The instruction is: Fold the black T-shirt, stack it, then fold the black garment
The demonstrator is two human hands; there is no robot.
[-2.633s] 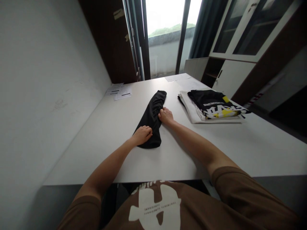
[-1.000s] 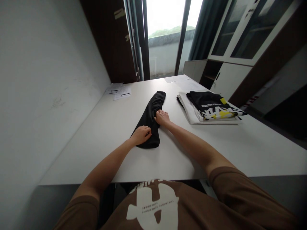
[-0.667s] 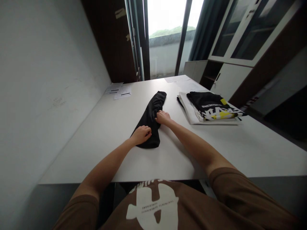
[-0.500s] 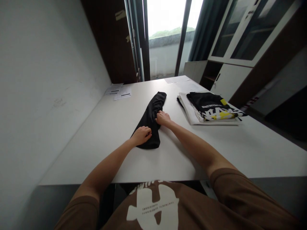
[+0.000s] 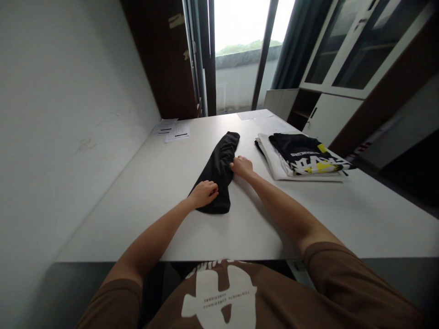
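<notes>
Both hands (image 5: 204, 193) (image 5: 242, 167) (grip unclear) touch black cloth (image 5: 217, 169).

I count one left hand (image 5: 205, 194) and one right hand (image 5: 242, 167), both mine, one black garment (image 5: 217, 169) and one surface (image 5: 130, 196). On the right is one pile of folded clothes (image 5: 300, 147), at least two pieces in it. At least two printed sheets (image 5: 179, 134) lie far left, two or more pale sheets (image 5: 253, 115) far right.

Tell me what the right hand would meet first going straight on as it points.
Most likely the black cloth: the right hand points forward and left and seems to touch the cloth's right edge, though depth there is unclear.
</notes>
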